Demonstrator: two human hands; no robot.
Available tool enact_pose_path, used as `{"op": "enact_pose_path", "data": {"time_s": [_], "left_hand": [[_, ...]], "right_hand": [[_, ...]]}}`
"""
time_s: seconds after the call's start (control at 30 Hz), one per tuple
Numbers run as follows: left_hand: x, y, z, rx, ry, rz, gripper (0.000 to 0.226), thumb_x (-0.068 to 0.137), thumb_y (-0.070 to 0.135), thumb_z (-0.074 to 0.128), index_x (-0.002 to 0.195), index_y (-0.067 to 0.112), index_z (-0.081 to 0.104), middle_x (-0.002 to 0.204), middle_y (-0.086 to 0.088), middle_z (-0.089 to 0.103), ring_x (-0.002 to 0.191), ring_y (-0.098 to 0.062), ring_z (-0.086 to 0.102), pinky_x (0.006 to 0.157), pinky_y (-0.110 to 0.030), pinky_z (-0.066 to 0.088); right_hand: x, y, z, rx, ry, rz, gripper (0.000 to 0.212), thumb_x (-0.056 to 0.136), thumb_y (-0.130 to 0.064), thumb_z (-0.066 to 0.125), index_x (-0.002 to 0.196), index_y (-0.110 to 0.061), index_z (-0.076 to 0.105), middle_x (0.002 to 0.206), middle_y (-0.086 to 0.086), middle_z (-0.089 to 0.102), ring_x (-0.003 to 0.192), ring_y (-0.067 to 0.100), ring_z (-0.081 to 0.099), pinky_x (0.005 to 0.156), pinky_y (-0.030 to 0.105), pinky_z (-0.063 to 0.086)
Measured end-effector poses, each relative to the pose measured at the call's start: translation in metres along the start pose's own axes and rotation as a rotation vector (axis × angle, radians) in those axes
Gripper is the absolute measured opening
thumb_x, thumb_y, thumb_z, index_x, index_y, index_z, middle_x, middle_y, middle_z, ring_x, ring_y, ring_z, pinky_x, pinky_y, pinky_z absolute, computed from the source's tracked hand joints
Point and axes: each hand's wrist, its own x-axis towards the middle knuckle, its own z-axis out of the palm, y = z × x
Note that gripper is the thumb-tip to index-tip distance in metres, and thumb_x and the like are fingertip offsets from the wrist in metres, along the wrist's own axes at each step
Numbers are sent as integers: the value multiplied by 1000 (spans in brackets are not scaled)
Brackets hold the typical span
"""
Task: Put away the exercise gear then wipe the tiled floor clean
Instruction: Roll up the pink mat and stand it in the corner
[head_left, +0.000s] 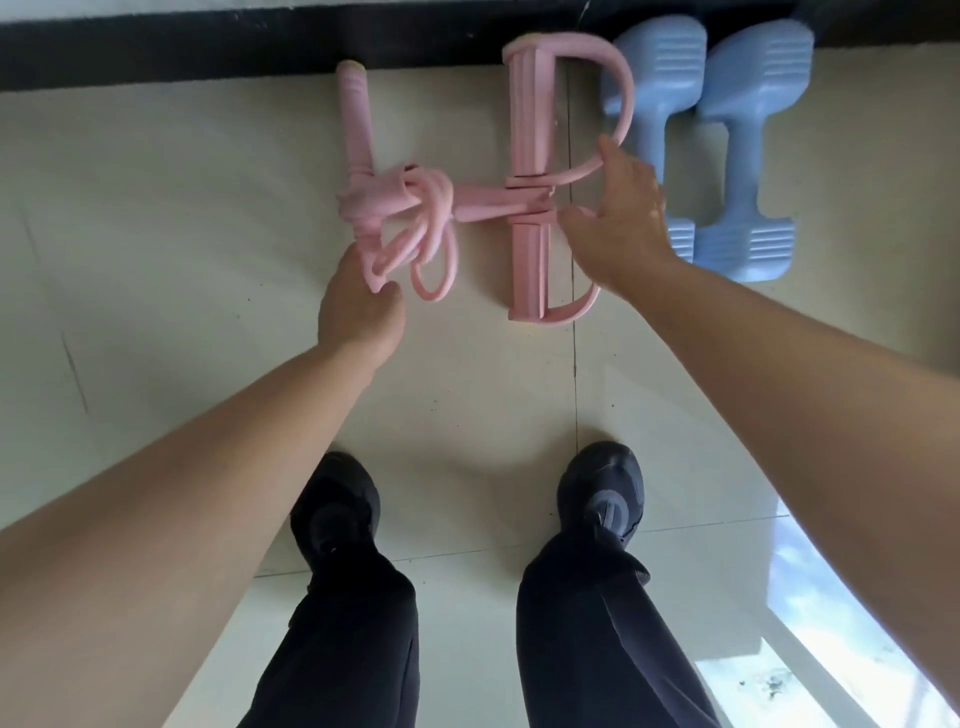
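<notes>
Gear crowds the wall

Open tiled floor lies left of the pink pedal resistance band; blue dumbbells block its right.

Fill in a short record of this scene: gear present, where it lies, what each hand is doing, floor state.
gear: pink rubber pedal resistance band; two pale blue plastic dumbbells
place: on beige tiled floor, by dark skirting
left hand: gripping the band's tangled tubes
right hand: open, at the band's foot strap
floor: small dark specks, not yet wiped

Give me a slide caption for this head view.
Both hands, left and right, reach a pink resistance-band exerciser beside two blue dumbbells.
</notes>
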Motion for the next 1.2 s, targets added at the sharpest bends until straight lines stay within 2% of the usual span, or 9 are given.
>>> {"op": "enact_pose_path", "data": {"time_s": [0.07, 0.13, 0.17, 0.3, 0.5, 0.67, 0.9, 1.03, 1.2], "left_hand": [[-25, 11, -20, 148, 54, 99, 43, 102, 16, 40, 144, 14, 40, 146, -10, 47, 133, -29, 46, 97, -28, 36], [-47, 25, -44, 268, 128, 251, 45, 102, 21, 38, 147, 13, 35, 152, -14, 39, 138, -33, 38, 106, -43, 37], [-59, 36, -58, 318, 150, 312, 47, 102, 20, 38, 148, 12, 34, 154, -17, 34, 140, -35, 34, 108, -48, 36], [-122, 103, -122, 410, 297, 571, 54, 102, 27, 35, 152, 5, 29, 159, -24, 23, 146, -39, 24, 117, -48, 24], [-256, 219, -240, 531, 472, 836, 59, 103, 37, 29, 152, 5, 28, 160, -25, 20, 146, -41, 24, 115, -55, 27], [-402, 303, -351, 525, 588, 919, 59, 103, 38, 31, 154, 7, 25, 162, -24, 14, 148, -41, 18, 115, -57, 24], [-569, 387, -490, 471, 899, 1083, 60, 104, 40, 31, 154, 9, 24, 162, -24, 11, 149, -39, 14, 117, -54, 20], [-650, 400, -562, 450, 1135, 1090, 60, 104, 41, 31, 154, 9, 25, 162, -25, 12, 150, -39, 15, 117, -54, 20], [-739, 374, -623, 359, 1441, 965, 60, 104, 42, 32, 155, 10, 25, 162, -23, 11, 150, -37, 12, 118, -53, 17]], "right_hand": [[-15, -10, -19, -26, 49, -15, 65, 93, -24, 53, 153, -21, 31, 148, 10, 39, 139, 32, 32, 113, 43, 31], [-33, -26, -44, -41, 95, -37, 59, 90, -30, 52, 147, -24, 40, 139, 8, 48, 132, 32, 41, 108, 48, 38], [-44, -36, -59, -54, 103, -43, 58, 92, -31, 51, 149, -25, 39, 143, 6, 46, 134, 30, 39, 109, 47, 37], [-97, -86, -130, -114, 172, -120, 58, 103, -38, 43, 156, -22, 26, 161, 7, 25, 147, 28, 24, 118, 42, 21], [-215, -182, -272, -123, 340, -245, 55, 105, -39, 40, 156, -21, 28, 161, 9, 25, 147, 27, 25, 118, 41, 22], [-343, -263, -397, -111, 494, -319, 54, 104, -38, 41, 154, -19, 32, 159, 10, 31, 143, 29, 32, 114, 44, 28], [-478, -375, -556, -188, 901, -690, 47, 102, -36, 44, 144, -15, 49, 143, 13, 50, 126, 32, 51, 100, 46, 43], [-532, -435, -613, -155, 1112, -888, 48, 102, -37, 44, 143, -13, 48, 146, 18, 46, 129, 35, 49, 101, 47, 44], [-575, -501, -642, -87, 1194, -1229, 52, 103, -36, 46, 146, -6, 45, 152, 27, 37, 137, 42, 41, 108, 50, 38]]}}
